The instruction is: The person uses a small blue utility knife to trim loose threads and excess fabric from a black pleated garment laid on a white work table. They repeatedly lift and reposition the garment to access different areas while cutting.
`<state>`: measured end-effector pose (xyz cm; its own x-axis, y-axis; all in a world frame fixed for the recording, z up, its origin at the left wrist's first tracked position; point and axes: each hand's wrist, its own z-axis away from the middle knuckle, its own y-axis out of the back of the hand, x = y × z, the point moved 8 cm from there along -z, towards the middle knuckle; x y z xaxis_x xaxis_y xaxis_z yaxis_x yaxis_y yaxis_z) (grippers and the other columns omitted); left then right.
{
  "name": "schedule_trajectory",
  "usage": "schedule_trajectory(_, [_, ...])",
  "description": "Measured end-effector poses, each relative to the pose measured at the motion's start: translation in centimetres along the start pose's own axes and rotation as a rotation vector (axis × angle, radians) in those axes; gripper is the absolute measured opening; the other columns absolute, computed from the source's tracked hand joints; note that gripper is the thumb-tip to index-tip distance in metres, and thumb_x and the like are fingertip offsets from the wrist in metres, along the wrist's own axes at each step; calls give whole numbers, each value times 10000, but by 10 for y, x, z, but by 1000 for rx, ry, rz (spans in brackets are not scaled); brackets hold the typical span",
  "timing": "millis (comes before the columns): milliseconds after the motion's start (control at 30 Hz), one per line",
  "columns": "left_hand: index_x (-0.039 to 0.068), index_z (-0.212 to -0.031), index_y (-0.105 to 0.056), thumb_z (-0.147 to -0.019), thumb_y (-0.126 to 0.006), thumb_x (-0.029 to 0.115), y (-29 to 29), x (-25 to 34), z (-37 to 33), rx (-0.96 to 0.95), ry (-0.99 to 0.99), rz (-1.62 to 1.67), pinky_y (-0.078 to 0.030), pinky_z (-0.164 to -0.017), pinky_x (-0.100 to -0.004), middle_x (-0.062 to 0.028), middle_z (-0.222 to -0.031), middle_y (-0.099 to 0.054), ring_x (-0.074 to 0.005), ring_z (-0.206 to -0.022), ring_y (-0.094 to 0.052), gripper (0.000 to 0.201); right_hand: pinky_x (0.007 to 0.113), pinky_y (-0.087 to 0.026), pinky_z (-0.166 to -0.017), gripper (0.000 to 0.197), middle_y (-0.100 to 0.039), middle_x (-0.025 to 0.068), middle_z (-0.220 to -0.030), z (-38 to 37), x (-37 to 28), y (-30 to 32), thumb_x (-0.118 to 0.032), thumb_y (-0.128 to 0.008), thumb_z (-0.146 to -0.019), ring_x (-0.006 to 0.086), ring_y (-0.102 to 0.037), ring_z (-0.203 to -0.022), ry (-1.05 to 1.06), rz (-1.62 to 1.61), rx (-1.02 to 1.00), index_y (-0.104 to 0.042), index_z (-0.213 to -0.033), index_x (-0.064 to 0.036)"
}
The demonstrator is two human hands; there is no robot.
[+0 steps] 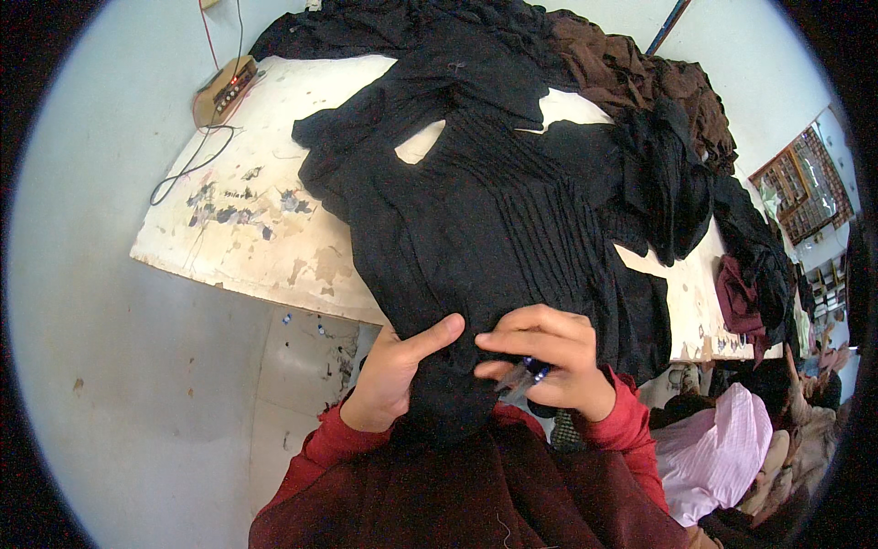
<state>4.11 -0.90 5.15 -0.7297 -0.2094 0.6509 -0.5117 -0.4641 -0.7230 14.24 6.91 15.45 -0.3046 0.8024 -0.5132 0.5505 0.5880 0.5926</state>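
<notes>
Black cloth, left hand pinching it, right hand curled round a small tool, seems under inspection, next needing tautness.

The left hand grips a black pleated garment, which extends across a stained white bench, while the right hand holds a small blue-and-grey tool; brown cloth lies heaped beyond.

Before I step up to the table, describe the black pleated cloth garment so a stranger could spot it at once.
Find the big, stained white table. Across its near edge lies the black pleated cloth garment, its near end between the person's bare left hand and right hand. Rows of narrow parallel pleats set it apart from the crumpled brown cloth at the far right.
</notes>
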Motion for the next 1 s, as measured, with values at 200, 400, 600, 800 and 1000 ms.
schedule_trajectory(200, [-38, -1408, -360, -880, -680, 82, 7, 9, 1, 56, -96, -77, -404, -1044, -386, -171, -1378, -479, -259, -1226, -511, 629, 280, -515, -607, 151, -680, 91, -782, -10, 9, 5, -16, -787, -709, 206, -676, -684, -41, -82, 43, -715, -841, -29])
schedule_trajectory(400, [-57, -1388, -283, -838, -731, 94, 16, 61, 47, 392, -1015, -867, -309, -1095, -404, -210, -1437, -362, -285, -1316, -395, 725, 269, -513, -687, 120, -690, 95, -848, -16, 31, -2, 26, -749, -757, 167, -670, -780, -259, -356, 58, -687, -857, 2])
schedule_trajectory(600, [33, -1040, -591, -731, -793, 23, -40, 48, 50, -38, -1173, -1048, -510, -839, -336, -157, -1142, -606, -253, -1004, -627, 369, 266, -509, -710, 88, -692, 77, -864, -14, 40, -18, 13, -739, -792, 137, -659, -802, -415, -543, 33, -685, -861, 7])
schedule_trajectory(800, [28, -906, -682, -728, -781, -19, -37, 46, 38, -82, -1025, -1033, -523, -807, -310, -149, -1063, -649, -234, -938, -655, 209, 246, -442, -626, 96, -658, 76, -797, -14, 34, -5, 29, -759, -744, 132, -600, -704, -257, -332, 157, -701, -814, -2])
schedule_trajectory(1000, [5, -994, -715, -763, -745, -29, -39, 44, 37, -94, -938, -998, -531, -829, -305, -141, -1074, -687, -228, -963, -679, 236, 274, -483, -648, 187, -673, 87, -809, -16, 24, 1, -21, -785, -728, 168, -638, -732, -212, -232, 134, -711, -900, -20])
